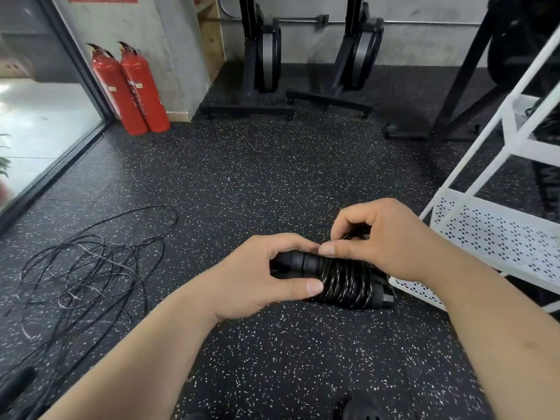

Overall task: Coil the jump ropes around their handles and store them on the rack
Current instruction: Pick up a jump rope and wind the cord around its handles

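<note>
A black jump rope (342, 280) is wound in tight coils around its two black handles, held level in front of me above the floor. My left hand (257, 274) grips the handle end on the left, thumb under the coils. My right hand (381, 237) pinches the rope's last loop at the top of the bundle, fingers curled. A loose tangle of thin black jump ropes (88, 268) lies on the floor to the left. The white perforated metal rack (497, 234) stands at the right, its low shelf just beyond my right hand.
Two red fire extinguishers (130, 86) lean by the wall at the back left beside a glass door. Black exercise machines (266, 56) stand along the back wall. The floor is black speckled rubber. A black handle (18, 386) lies at the lower left.
</note>
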The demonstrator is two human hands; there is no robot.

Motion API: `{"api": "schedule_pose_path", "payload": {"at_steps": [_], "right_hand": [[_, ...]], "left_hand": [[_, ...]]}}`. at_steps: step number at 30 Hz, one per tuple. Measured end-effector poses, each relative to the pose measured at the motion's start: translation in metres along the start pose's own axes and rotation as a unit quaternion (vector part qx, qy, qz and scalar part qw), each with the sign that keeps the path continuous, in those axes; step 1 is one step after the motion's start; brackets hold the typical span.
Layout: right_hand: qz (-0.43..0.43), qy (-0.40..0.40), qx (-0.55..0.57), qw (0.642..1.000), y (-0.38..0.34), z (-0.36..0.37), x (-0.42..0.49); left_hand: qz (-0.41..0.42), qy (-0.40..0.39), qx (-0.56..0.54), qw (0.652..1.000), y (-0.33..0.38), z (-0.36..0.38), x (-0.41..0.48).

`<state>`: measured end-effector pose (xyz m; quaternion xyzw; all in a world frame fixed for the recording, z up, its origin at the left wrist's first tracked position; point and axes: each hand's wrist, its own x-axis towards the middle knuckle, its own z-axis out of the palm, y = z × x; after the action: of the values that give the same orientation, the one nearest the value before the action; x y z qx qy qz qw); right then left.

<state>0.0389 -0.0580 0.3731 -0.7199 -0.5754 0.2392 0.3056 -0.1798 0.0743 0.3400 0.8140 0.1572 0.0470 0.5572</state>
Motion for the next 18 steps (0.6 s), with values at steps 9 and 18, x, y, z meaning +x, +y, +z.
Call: {"api": "schedule_pose_path", "payload": {"at_steps": [9, 18], "right_hand": [[0.056, -0.004, 0.215, 0.975, -0.008, 0.007, 0.005], [0.112, -0.018, 0.007, 0.993, -0.011, 0.071, 0.017]], "left_hand": [[0.023, 0.003, -0.366, 0.93, 0.0, 0.006, -0.001], [-0.056, 0.268, -0.427, 0.862, -0.006, 0.013, 0.014]]}}
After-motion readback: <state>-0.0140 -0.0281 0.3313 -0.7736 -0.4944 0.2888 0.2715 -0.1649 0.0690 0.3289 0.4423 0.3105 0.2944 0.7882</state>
